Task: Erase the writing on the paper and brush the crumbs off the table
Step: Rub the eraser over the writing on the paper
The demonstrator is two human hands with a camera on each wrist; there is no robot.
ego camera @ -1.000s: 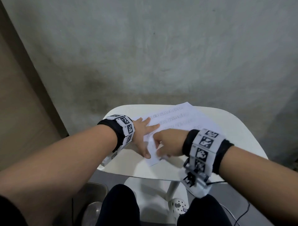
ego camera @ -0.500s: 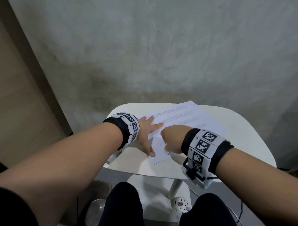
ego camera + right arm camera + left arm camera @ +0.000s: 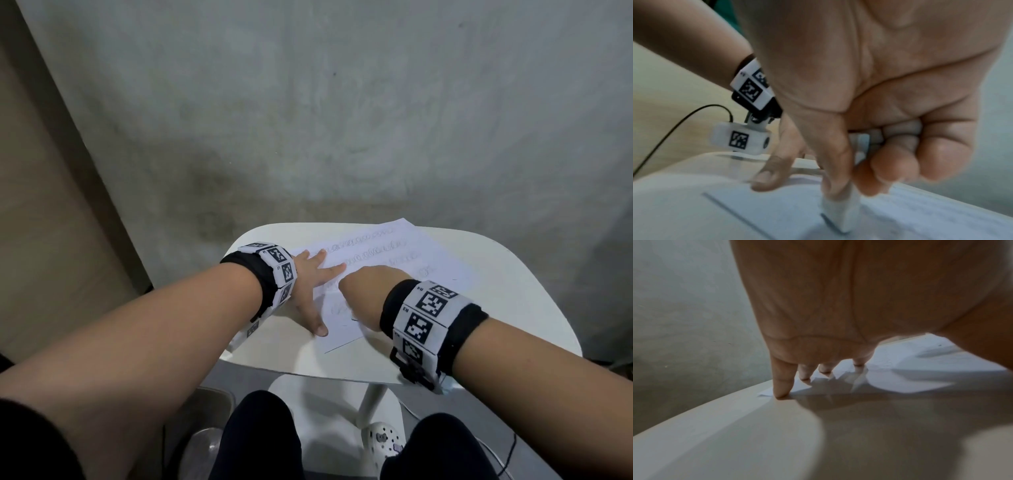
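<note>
Nearest the person, the right hand (image 3: 368,298) has its grip closed on a white eraser (image 3: 840,216), pinched between thumb and curled fingers, with the eraser's lower end pressed on the near end of the paper (image 3: 394,270). The sheet lies on the white desk (image 3: 513,308) with its long axis running diagonally away, from the near corner by the hands to the far corner at the desk's back edge. The pencilled rows still showing lie beyond the eraser, toward that far end, so the rubbing probably has to work outward along the sheet; the right hand is the nearer to them. Just left of it, the left hand (image 3: 311,284) lies open, fingers spread flat, holding the paper's left edge down. The head view shows the rows and the sheet's slant but hides the eraser behind the right hand; the right wrist view shows the eraser's contact, and the left wrist view shows fingertips (image 3: 781,391) planted at the paper's edge. No crumbs can be made out.
</note>
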